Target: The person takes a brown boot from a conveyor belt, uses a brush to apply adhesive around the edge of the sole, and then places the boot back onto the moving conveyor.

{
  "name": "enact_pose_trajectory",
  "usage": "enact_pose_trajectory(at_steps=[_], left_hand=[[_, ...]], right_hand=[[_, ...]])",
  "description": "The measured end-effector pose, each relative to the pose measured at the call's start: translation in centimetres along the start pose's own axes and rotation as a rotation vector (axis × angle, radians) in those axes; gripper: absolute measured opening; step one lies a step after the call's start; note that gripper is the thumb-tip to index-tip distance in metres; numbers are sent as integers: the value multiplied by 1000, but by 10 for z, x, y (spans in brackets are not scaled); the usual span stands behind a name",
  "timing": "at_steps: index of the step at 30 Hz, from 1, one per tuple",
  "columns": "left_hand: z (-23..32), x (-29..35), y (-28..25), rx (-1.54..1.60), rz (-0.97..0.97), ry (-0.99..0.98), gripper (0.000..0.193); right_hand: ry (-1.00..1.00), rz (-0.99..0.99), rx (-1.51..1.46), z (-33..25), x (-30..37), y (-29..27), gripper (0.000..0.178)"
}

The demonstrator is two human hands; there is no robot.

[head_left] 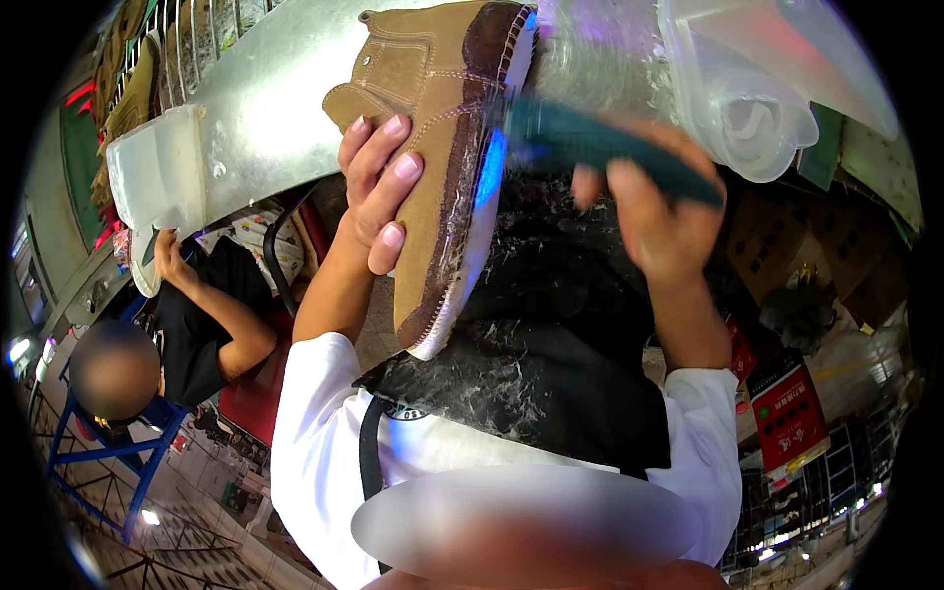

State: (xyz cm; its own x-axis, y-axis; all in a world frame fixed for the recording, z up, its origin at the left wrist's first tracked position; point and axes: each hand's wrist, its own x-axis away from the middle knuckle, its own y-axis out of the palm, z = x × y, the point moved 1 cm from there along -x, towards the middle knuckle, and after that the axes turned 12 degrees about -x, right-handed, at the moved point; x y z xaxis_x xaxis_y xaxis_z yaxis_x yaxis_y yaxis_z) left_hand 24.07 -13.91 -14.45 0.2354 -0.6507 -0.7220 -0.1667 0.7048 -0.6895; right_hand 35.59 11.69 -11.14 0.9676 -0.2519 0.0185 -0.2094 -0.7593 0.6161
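My left hand (381,192) is wrapped round a tan suede ankle boot (447,128), fingers on its upper and thumb out of sight. The boot is held up on its side, with dark brown trim and pale stitching along the sole edge. A patch of blue light falls on the pale sole. In my right hand (669,211) is a brush with a dark green handle (600,147), smeared by motion. Its blurred head is at the sole edge, close to the boot's upper end; whether it touches cannot be made out.
A shiny metal table (265,103) lies beyond the boot. Clear plastic containers (742,108) stand at its right, another plastic tub (157,162) at its left. More shoes (133,98) sit on a rack, far left. A co-worker's hand (172,258) is at left; a red box (787,413) at lower right.
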Motion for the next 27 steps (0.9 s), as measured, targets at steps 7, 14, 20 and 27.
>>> enact_pose_trajectory(at_steps=[7, 14, 20, 27], left_hand=[[-8, 2, 2, 32, 19, 75, 79], [-13, 1, -1, 72, -13, 111, 72], [-15, -1, 3, 77, 40, 151, 69], [-18, -1, -2, 102, -16, 157, 64]], right_hand=[[-445, -379, 480, -6, -14, 2, 32], [-379, -310, 377, -8, -24, 1, 24], [-325, -88, 435, -6, -33, 3, 24], [-282, 64, 488, -7, -41, 4, 21]])
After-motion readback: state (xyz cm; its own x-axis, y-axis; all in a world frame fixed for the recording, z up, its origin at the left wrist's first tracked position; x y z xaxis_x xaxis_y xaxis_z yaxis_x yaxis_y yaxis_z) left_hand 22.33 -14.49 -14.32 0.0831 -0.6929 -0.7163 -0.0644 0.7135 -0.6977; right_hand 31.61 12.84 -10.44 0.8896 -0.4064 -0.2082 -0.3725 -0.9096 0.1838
